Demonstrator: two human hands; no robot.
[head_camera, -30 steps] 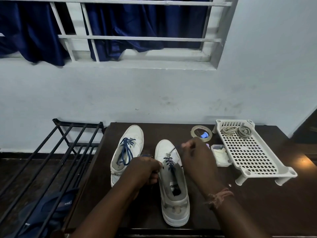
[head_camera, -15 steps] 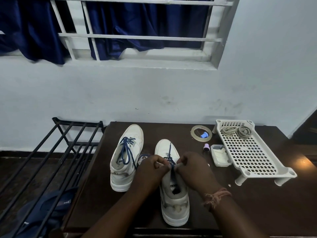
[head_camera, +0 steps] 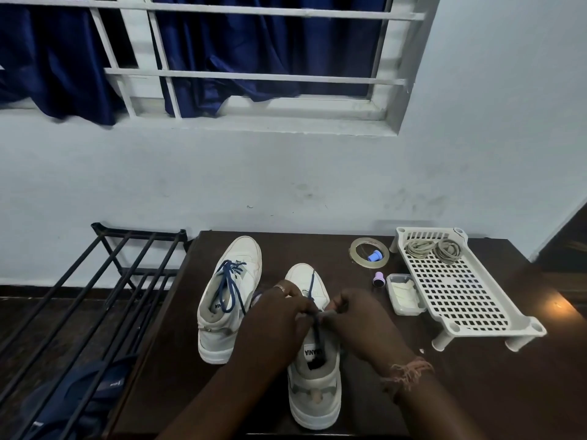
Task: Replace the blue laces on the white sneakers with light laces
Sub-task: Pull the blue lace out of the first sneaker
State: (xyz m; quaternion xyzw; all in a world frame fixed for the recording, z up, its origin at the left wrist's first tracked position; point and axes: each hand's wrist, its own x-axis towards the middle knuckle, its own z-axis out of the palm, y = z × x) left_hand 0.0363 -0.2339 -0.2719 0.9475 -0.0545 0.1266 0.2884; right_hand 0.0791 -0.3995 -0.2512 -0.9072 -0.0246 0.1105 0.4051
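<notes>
Two white sneakers stand on a dark wooden table (head_camera: 476, 392). The left sneaker (head_camera: 232, 300) keeps its blue lace (head_camera: 230, 289) threaded. The right sneaker (head_camera: 314, 373) stands nearer me, and its blue lace (head_camera: 312, 282) runs loose over the toe. My left hand (head_camera: 273, 325) and my right hand (head_camera: 362, 322) meet over this shoe's eyelets, both pinching the blue lace between curled fingers. The eyelets under my hands are hidden. Two coils of light laces (head_camera: 433, 249) lie at the far end of a white perforated rack (head_camera: 460, 300).
A roll of clear tape (head_camera: 357, 250) with a small blue cap inside lies behind the shoes. A purple cap (head_camera: 378, 279) and a small clear box (head_camera: 403, 295) sit beside the rack. A black metal shoe rack (head_camera: 95, 281) stands left of the table.
My right hand came down from the toe area to the shoe's throat and met my left hand. The loose lace end now lies along the toe.
</notes>
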